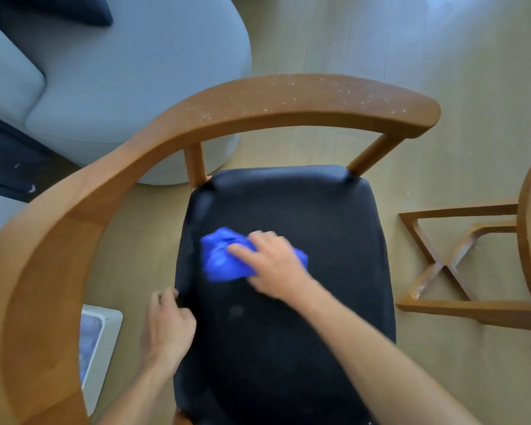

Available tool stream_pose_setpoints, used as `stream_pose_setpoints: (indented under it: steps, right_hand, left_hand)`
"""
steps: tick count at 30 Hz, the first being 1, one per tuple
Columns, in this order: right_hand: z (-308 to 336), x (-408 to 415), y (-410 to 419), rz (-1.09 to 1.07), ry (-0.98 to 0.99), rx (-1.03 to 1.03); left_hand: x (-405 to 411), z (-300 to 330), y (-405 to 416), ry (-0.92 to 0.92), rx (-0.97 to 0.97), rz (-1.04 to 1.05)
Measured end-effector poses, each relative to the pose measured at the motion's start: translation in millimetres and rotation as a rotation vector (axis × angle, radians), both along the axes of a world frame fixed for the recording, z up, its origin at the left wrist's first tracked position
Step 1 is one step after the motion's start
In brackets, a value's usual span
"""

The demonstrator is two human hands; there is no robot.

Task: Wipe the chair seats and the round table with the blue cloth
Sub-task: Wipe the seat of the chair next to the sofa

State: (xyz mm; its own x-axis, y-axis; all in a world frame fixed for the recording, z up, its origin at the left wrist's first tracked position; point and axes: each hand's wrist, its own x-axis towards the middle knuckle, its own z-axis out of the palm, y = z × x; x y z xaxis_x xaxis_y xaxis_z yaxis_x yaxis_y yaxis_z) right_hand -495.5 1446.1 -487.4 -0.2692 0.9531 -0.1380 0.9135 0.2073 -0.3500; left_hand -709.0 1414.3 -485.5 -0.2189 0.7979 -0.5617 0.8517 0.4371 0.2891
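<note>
Black chair seat (288, 302): right hand (270, 265) presses blue cloth (221, 259).

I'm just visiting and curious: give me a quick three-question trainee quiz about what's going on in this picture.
1. True or false: the blue cloth lies on the floor.
2. Which hand presses the cloth onto the black chair seat: A) left B) right C) both?
3. Fill in: the left hand rests at the seat's ____ edge.

Key:
1. False; it is on the seat.
2. B; the right hand lies on it with fingers spread.
3. Left.
</note>
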Motion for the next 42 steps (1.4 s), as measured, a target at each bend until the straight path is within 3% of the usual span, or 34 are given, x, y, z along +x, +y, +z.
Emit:
stream_pose_setpoints:
  steps: [5, 8, 11, 15, 19, 23, 27, 31, 33, 35, 39, 42]
  right_hand:
    - [7.5, 123.0, -49.3, -0.956, 0.111, -0.134]
    - [5.5, 88.1, -55.8, -1.126, 0.184, -0.128]
    - [-0.1, 34.2, -41.8, -1.111, 0.141, -0.081]
    - [2.2, 49.3, -23.6, -0.967, 0.046, -0.134]
    - [17.6, 77.2, -21.2, -0.837, 0.249, -0.153]
    - [64.2, 113.6, -18.7, -0.938, 0.484, -0.018]
    - [101.7, 127.9, -22.4, -0.828, 0.363, 0.109]
    - [65.7, 75.8, -12.4, -0.656, 0.334, -0.057]
    - [34.9, 44.2, -13.1, -0.533, 0.059, -0.213]
    - [11.9, 30.7, -18.5, -0.446, -0.142, -0.2]
    - [-7.6, 27.5, -21.0, -0.528, -0.16, -0.233]
    - [-11.3, 1.2, -24.9, -0.562, -0.199, -0.073]
  left_hand:
    - [1.2, -2.5, 9.2, -0.125, 0.003, -0.119]
    - [3.7, -1.9, 10.8, -0.138, 0.003, -0.057]
    - [1.4, -1.0, 8.3, -0.15, -0.027, -0.057]
    - [-1.2, -0.8, 9.1, -0.153, -0.073, -0.089]
    - [3.3, -1.6, 5.3, -0.142, -0.084, -0.076]
    - [2.7, -1.4, 4.1, -0.14, -0.11, -0.102]
    - [9.8, 2.3, 7.3, -0.109, -0.117, -0.081]
    - [19.9, 6.6, 7.7, -0.064, -0.117, -0.057]
    - [19.9, 6.9, 7.5, -0.058, -0.117, -0.069]
    - [18.1, 6.6, 7.4, -0.06, -0.119, -0.08]
    - [15.3, 4.2, 6.2, -0.063, -0.101, -0.095]
    - [9.7, -2.0, 6.4, -0.111, -0.059, -0.07]
